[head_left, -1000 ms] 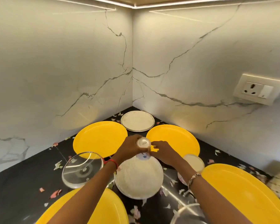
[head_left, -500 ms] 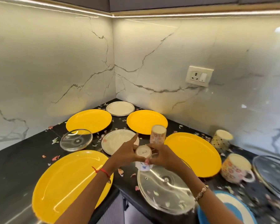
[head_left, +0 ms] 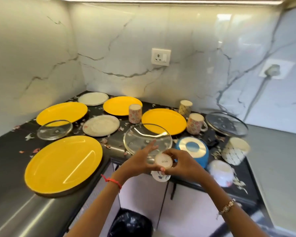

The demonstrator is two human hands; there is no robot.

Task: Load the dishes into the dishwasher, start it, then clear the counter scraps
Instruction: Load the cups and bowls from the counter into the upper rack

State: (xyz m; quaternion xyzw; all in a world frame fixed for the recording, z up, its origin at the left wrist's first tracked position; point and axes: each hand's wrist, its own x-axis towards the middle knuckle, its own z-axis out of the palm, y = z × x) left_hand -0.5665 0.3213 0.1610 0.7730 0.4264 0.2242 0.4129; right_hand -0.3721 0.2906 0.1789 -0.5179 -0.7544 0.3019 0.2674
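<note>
Nearest, low in the view, a bin lined with a black bag [head_left: 130, 224] stands on the floor in front of the cupboard fronts. Above it, both hands hold 1 small white cup [head_left: 162, 162] upside down: its flat base, printed with lettering, faces up toward the camera, its mouth points down, and its long axis is close to vertical. The left hand [head_left: 138, 162] holds the cup's left side, with 2 fingers sticking out straight past the cup and the rest hidden under it. The right hand [head_left: 184, 165] curls round the right side, with a thumb tip on the near edge of the base. The cup sits between the 2 hands, its blue-flowered rim showing below them.

Half a second ago the cup hung over the glass lid [head_left: 143, 135]; now it is out past the edge of the black counter [head_left: 5, 156], nearer the body, base up as before. The view has swung right, taking in an upturned blue pot [head_left: 202, 151] and a white bowl [head_left: 220, 173].

Beyond the hands, a large yellow plate [head_left: 63, 164] lies left of the lid, with paper-like scraps [head_left: 108, 146] strewn between the dishes. Farther back are more plates and patterned mugs, and a wall socket [head_left: 161, 56].
</note>
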